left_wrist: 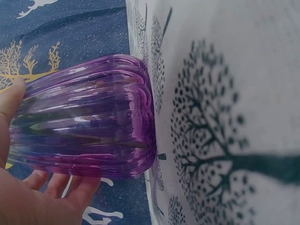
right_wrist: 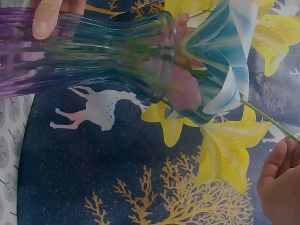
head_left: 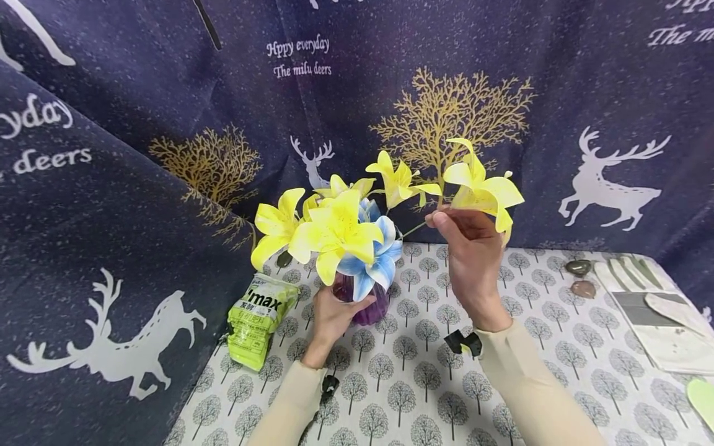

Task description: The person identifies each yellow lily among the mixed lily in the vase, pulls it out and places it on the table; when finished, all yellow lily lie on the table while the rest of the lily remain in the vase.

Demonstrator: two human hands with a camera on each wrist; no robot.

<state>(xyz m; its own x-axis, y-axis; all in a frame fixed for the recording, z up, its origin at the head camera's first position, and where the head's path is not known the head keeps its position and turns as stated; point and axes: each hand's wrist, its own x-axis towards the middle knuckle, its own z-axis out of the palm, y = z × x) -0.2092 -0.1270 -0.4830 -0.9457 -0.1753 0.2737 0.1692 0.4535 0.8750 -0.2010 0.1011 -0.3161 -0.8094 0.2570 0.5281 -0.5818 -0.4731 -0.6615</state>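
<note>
A ribbed glass vase (left_wrist: 93,117), purple at its base and blue-green toward the neck, stands on the table. My left hand (head_left: 333,313) grips it around the side, thumb and fingers on opposite faces. Yellow lilies (head_left: 348,229) and blue-and-white lilies (head_left: 379,260) spread from its mouth. To the right of the bunch, my right hand (head_left: 474,266) pinches the green stem (right_wrist: 269,119) of another yellow lily (head_left: 485,189) just below the bloom. That stem slants down into the bunch, and its lower part is hidden behind the blue petals.
A green-and-white bag (head_left: 259,322) stands left of the vase. Dark and brown stones (head_left: 580,279) lie at the back right, beside pale gloves (head_left: 664,316). A light green object (head_left: 701,399) shows at the right edge. Dark deer-print cloth (head_left: 346,111) hangs behind the table.
</note>
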